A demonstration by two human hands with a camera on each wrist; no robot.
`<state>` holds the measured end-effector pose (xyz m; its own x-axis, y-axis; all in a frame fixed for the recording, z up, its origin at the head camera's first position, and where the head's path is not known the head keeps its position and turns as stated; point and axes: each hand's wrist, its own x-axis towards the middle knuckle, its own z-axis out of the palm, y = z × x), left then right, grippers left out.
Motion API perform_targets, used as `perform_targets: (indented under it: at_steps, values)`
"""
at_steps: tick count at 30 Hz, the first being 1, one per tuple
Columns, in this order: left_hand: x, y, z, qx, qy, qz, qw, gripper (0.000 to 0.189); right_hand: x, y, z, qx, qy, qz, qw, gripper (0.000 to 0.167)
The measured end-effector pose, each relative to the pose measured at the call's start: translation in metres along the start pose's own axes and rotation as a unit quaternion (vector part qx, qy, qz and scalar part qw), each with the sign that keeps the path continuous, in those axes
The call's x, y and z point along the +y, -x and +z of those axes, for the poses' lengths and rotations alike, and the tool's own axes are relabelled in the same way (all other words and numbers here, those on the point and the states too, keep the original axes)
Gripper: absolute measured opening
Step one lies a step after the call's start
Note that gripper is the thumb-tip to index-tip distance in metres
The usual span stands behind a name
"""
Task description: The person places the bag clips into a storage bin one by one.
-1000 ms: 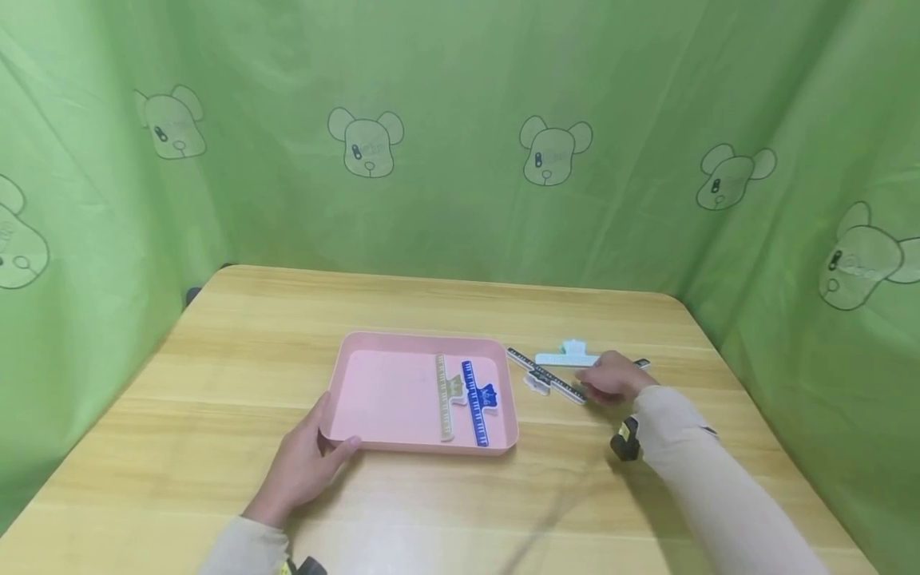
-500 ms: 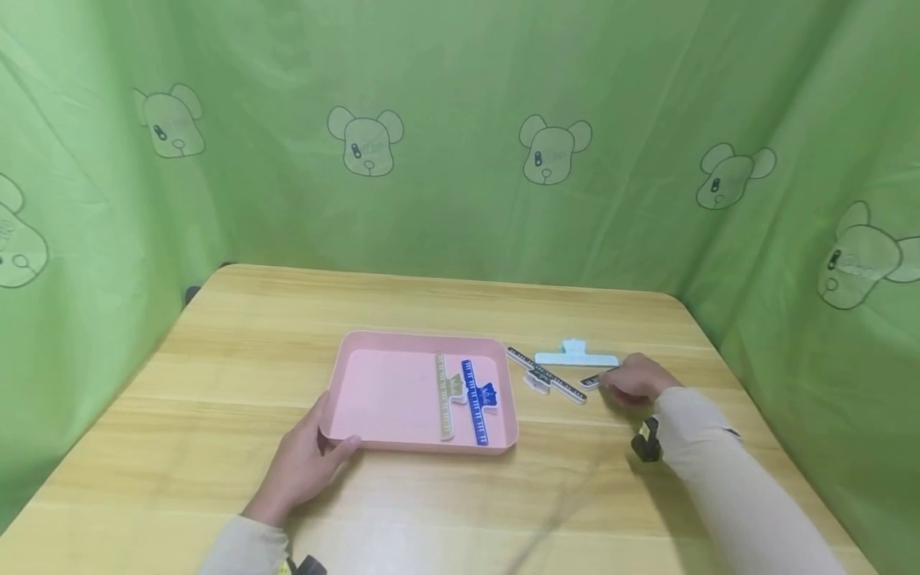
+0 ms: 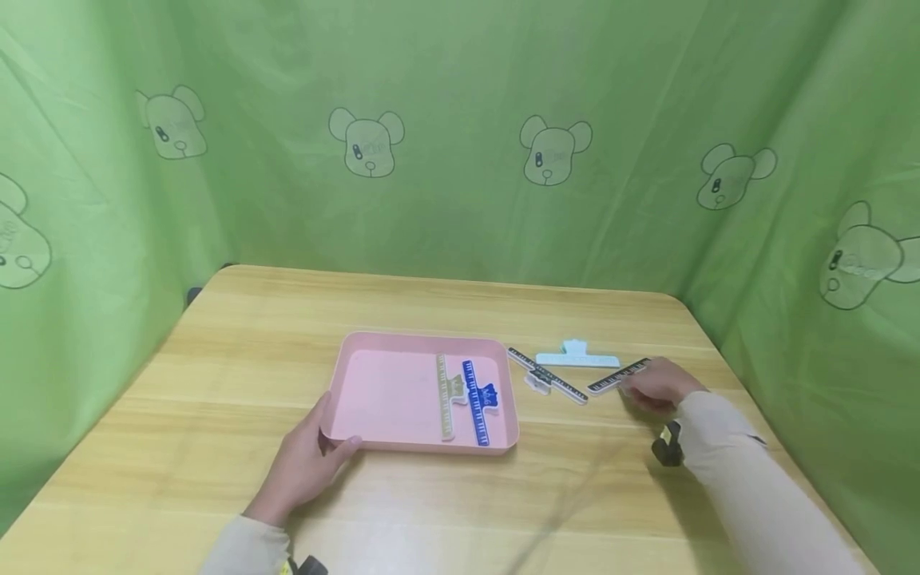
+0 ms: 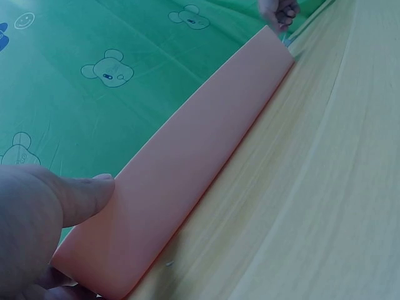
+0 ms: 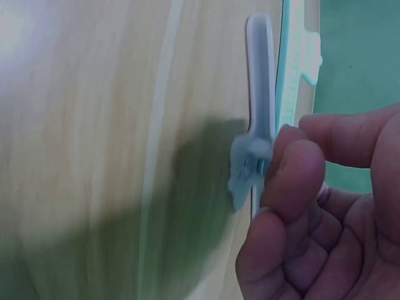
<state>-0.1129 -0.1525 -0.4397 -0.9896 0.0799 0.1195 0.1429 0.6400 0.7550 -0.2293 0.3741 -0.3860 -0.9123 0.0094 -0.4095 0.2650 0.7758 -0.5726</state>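
My left hand point(image 3: 307, 459) grips the near left corner of a pink tray point(image 3: 420, 448), thumb over the rim; in the left wrist view the thumb lies on the tray's outer wall point(image 4: 181, 169). A pale green clip point(image 3: 444, 407) and a blue clip point(image 3: 474, 403) with piano-key patterns lie in the tray's right part. My right hand point(image 3: 657, 383) pinches a black piano-key clip point(image 3: 611, 378) near its middle, fingers curled. In the right wrist view this clip's handle point(image 5: 240, 169) shows beside the fingertips; the exact contact is partly hidden.
Another black clip point(image 3: 549, 377) lies slanted between the tray and my right hand. Behind it lies a light blue clip point(image 3: 577, 358). Green curtains point(image 3: 460, 224) with bear faces hang along the back and sides of the wooden table point(image 3: 431, 519).
My right hand has drawn back to the right along the black clip, uncovering its keyed bar and the light blue clip. My left hand and the tray have stayed put.
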Motion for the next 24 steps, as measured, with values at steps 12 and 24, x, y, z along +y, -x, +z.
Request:
perform_targets:
  at_steps: [12, 24]
  values:
    - [0.002, 0.001, -0.004, 0.000, 0.001, 0.000, 1.0000, 0.085, 0.012, 0.001, 0.000, -0.001, -0.042, 0.037, 0.9985, 0.033]
    - [-0.002, -0.001, 0.001, 0.000, 0.008, -0.006, 0.9999, 0.087, 0.011, 0.001, 0.002, 0.013, -0.046, 0.031, 0.9984, 0.021]
